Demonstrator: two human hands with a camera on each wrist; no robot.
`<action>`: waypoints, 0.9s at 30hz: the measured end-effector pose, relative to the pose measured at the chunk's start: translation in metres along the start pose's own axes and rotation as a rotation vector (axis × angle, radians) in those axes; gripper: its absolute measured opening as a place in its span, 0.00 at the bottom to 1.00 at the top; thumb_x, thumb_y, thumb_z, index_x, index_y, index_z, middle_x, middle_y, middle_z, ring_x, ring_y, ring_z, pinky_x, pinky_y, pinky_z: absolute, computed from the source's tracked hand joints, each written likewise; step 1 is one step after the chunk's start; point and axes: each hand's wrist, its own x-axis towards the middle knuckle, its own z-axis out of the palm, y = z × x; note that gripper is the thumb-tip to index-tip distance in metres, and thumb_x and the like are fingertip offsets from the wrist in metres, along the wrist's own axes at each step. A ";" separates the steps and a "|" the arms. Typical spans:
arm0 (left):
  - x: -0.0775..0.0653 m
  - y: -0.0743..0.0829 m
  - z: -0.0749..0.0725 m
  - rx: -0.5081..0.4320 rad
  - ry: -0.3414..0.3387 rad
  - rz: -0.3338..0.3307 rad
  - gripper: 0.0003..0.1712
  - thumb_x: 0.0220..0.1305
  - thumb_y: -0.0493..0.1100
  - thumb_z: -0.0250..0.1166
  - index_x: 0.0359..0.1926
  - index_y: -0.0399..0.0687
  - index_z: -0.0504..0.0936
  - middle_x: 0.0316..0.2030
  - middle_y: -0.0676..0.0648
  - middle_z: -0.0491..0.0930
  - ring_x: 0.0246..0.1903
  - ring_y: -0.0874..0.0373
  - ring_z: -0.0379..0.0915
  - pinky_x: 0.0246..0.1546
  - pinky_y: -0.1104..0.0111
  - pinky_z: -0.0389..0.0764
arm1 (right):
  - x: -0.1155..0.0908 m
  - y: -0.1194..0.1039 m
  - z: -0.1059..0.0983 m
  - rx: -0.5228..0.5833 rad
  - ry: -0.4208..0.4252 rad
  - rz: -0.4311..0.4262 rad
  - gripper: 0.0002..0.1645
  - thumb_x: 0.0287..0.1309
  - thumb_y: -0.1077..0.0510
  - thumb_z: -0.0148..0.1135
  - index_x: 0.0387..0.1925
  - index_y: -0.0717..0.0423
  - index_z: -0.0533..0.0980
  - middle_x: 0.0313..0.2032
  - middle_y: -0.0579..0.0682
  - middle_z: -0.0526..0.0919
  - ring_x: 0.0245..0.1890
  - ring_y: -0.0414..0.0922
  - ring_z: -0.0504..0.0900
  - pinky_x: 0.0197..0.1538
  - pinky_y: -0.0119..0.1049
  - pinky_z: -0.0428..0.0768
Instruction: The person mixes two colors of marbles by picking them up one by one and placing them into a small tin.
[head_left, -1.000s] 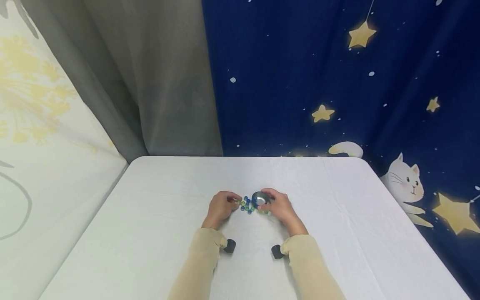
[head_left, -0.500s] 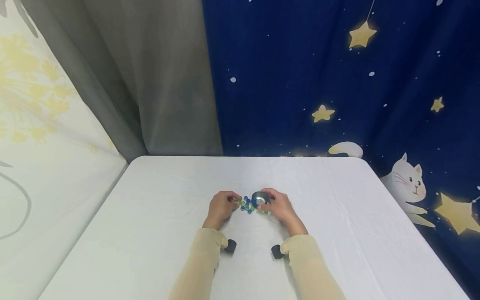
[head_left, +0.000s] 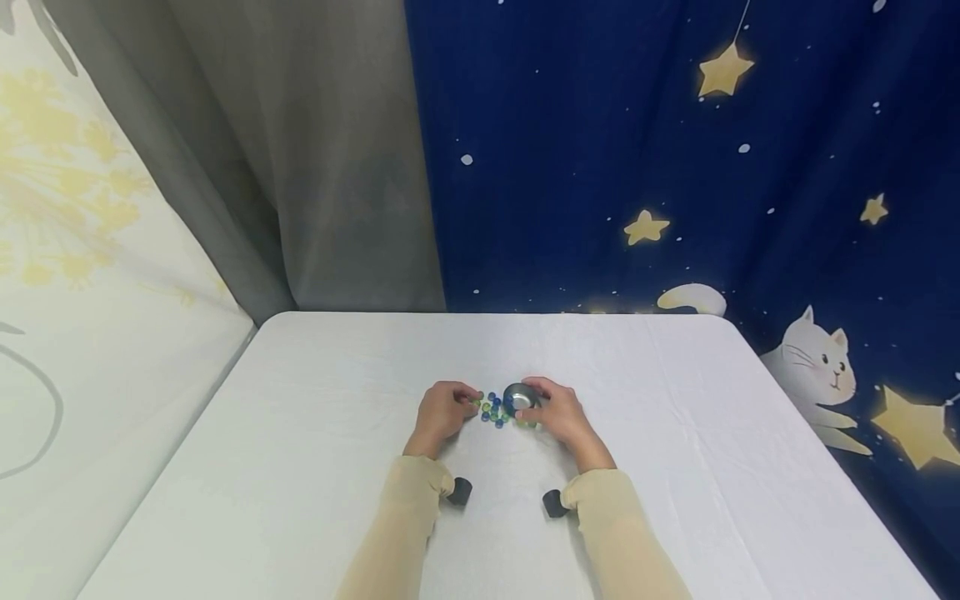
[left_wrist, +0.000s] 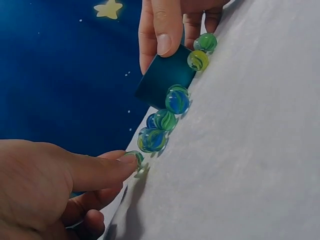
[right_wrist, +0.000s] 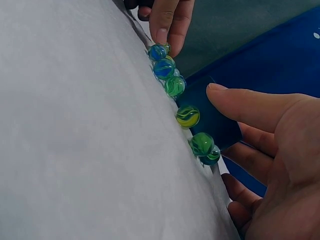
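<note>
In the head view my right hand (head_left: pixel 562 414) holds a small round metal cup (head_left: pixel 522 397), silvery inside, upright on the table. Its thumb and fingers grip the wall in the right wrist view, where the cup's side (right_wrist: pixel 212 112) looks dark blue. Several glass marbles (head_left: pixel 491 408), with blue, green and yellow swirls, lie between the cup and my left hand (head_left: pixel 442 417). More, such as a green marble (right_wrist: pixel 202 144), sit in front of the cup. In the left wrist view, my left thumb and forefinger pinch a greenish marble (left_wrist: pixel 135 158), partly hidden by the thumb.
A white cloth covers the table (head_left: pixel 337 367). Behind it hang a grey curtain (head_left: pixel 352 167) and a dark blue curtain (head_left: pixel 540 217) with stars and a cat. Black wrist devices (head_left: pixel 460 492) stick out from both sleeves.
At my left fingertips a green marble shows a little higher than before, and the fingers have shifted slightly. My right hand and the cup stay in place.
</note>
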 end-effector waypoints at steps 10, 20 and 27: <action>0.000 0.006 -0.007 -0.085 -0.031 -0.022 0.07 0.56 0.39 0.70 0.38 0.51 0.87 0.34 0.52 0.82 0.36 0.56 0.77 0.45 0.57 0.75 | 0.000 0.001 0.000 0.008 0.001 0.000 0.35 0.44 0.58 0.77 0.57 0.51 0.77 0.56 0.57 0.79 0.60 0.58 0.73 0.62 0.58 0.63; 0.000 0.011 -0.011 -0.120 -0.028 0.000 0.06 0.58 0.41 0.70 0.38 0.52 0.87 0.36 0.53 0.83 0.36 0.57 0.74 0.42 0.60 0.73 | 0.000 0.001 0.000 0.000 0.000 -0.006 0.34 0.44 0.57 0.77 0.57 0.51 0.77 0.56 0.56 0.79 0.60 0.58 0.73 0.62 0.59 0.63; 0.001 0.014 -0.011 -0.194 -0.031 0.024 0.06 0.59 0.41 0.70 0.39 0.52 0.88 0.38 0.53 0.83 0.40 0.55 0.74 0.46 0.59 0.73 | 0.000 0.001 0.000 0.000 -0.004 0.001 0.34 0.44 0.58 0.77 0.57 0.51 0.77 0.56 0.55 0.79 0.60 0.58 0.73 0.62 0.59 0.63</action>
